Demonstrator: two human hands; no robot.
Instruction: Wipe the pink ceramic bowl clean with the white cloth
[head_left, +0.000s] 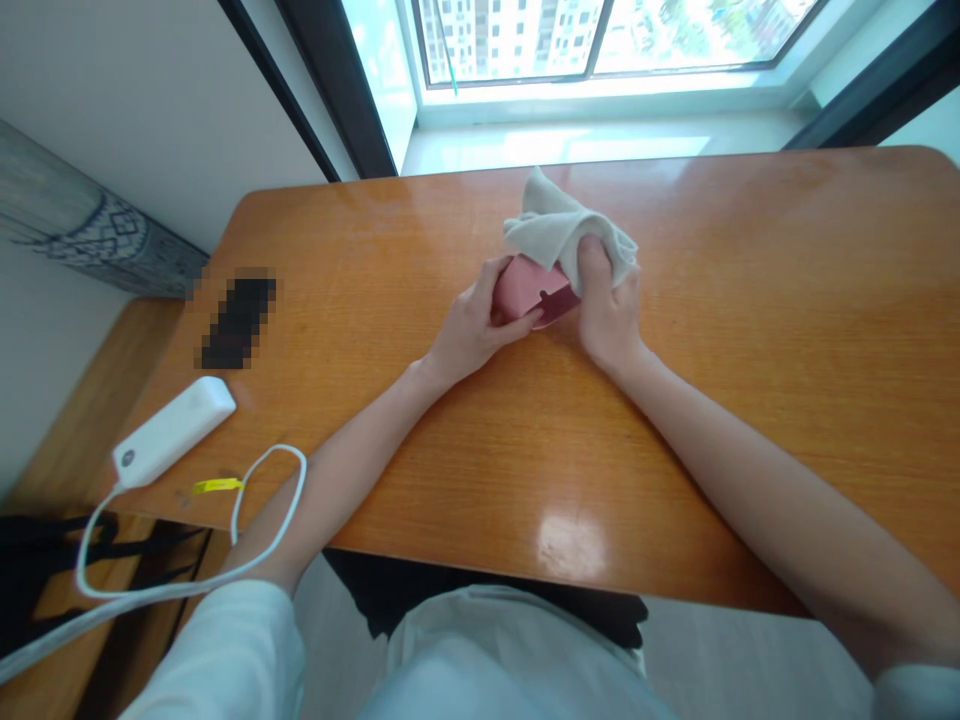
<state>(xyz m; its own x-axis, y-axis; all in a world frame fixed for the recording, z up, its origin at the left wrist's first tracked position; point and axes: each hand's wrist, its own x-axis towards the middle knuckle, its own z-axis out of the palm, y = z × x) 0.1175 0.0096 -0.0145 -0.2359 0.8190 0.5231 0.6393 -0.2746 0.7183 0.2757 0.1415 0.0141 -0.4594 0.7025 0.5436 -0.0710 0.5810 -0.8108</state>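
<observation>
A small pink box-like case [519, 287], with a darker notched opening facing me, is tilted above or on the far middle of the table; I cannot tell whether it touches the wood. My left hand [480, 310] grips its left side, thumb along the lower edge and fingers behind. Bunched in my right hand [611, 310] is a pale white cloth [559, 228], pressed against the right side of the case. The cloth hides the case's upper right part and most of my right fingers.
The brown wooden table [420, 470] reaches to a window sill [600, 140]. To the left lie a blurred-out dark rectangle [238, 322] and a white power strip [174, 432]. Its white cable [262, 555], with a yellow tag [217, 486], loops over my left forearm.
</observation>
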